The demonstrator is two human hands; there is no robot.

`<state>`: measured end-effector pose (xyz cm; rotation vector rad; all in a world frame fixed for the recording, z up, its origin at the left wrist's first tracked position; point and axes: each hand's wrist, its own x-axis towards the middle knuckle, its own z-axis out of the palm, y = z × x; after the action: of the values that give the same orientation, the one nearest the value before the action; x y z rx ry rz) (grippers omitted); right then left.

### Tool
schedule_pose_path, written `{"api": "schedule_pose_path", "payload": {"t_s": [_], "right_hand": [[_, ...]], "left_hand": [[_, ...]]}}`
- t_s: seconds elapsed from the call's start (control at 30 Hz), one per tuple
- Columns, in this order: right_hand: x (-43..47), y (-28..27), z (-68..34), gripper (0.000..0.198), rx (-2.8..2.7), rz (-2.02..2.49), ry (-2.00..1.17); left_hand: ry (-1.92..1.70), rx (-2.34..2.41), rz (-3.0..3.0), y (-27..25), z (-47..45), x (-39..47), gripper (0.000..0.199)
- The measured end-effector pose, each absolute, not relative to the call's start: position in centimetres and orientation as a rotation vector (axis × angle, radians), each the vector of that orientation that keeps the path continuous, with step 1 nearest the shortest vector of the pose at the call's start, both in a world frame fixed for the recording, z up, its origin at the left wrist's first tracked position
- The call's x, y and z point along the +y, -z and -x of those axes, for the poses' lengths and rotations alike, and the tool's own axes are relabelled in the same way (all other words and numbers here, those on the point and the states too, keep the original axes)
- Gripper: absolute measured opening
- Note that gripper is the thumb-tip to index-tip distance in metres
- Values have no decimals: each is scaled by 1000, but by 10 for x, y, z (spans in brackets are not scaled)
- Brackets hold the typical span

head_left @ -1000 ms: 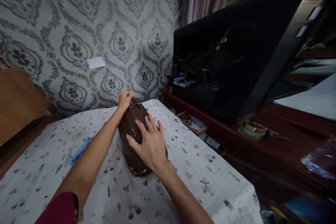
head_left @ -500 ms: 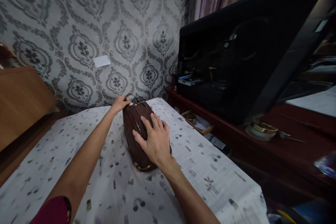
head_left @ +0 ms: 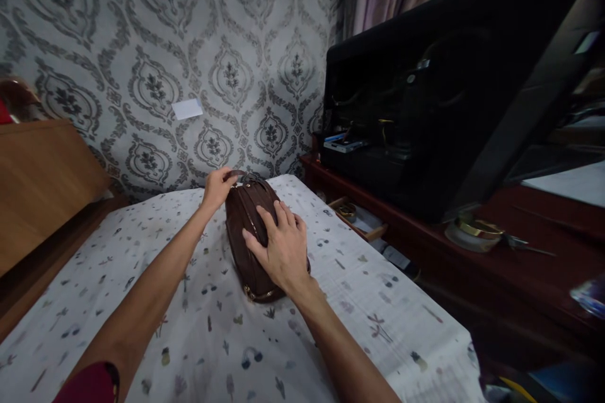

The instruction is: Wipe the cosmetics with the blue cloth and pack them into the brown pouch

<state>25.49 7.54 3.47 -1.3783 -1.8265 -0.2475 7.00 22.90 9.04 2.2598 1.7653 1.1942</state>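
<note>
A dark brown bag (head_left: 241,245) with gold-coloured zips lies on a white patterned cloth (head_left: 378,289). At the bag's far end, my left hand (head_left: 218,187) is closed on its strap (head_left: 235,174). My right hand (head_left: 282,244) lies flat on top of the bag, its fingers spread and the thumb toward the left. Part of the bag's right side is hidden under this hand.
A wooden board (head_left: 47,182) stands on the left. To the right, a large black screen (head_left: 401,113) sits on a dark red desk (head_left: 496,277) with tape rolls (head_left: 475,233). A small drawer (head_left: 363,227) stands open beside the cloth. Patterned wallpaper (head_left: 227,25) closes off the back.
My left hand has lifted the strap a little and shifted slightly with it. My right hand stays spread on the bag. The whole view has moved slightly.
</note>
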Motion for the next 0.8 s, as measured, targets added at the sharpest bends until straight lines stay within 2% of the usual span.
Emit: {"api": "schedule_pose_path", "payload": {"t_s": [0.17,0.33,0.5,0.8], "right_hand": [[76,-33,-255,53,-1828,1366,263],[75,-32,-255,54,-1841,1355,262],[76,-31,-258,55,-1841,1339,244],[70,-23,-261,45,-1709,1226,200]], "left_hand": [[-1034,1737,-2345,-105,-73,223,17],[-805,1823,-2374,-116,-92,240,5],[-609,1917,-2311,-111,-120,257,24],[-781,1993,-2089,-98,-126,266,32]]}}
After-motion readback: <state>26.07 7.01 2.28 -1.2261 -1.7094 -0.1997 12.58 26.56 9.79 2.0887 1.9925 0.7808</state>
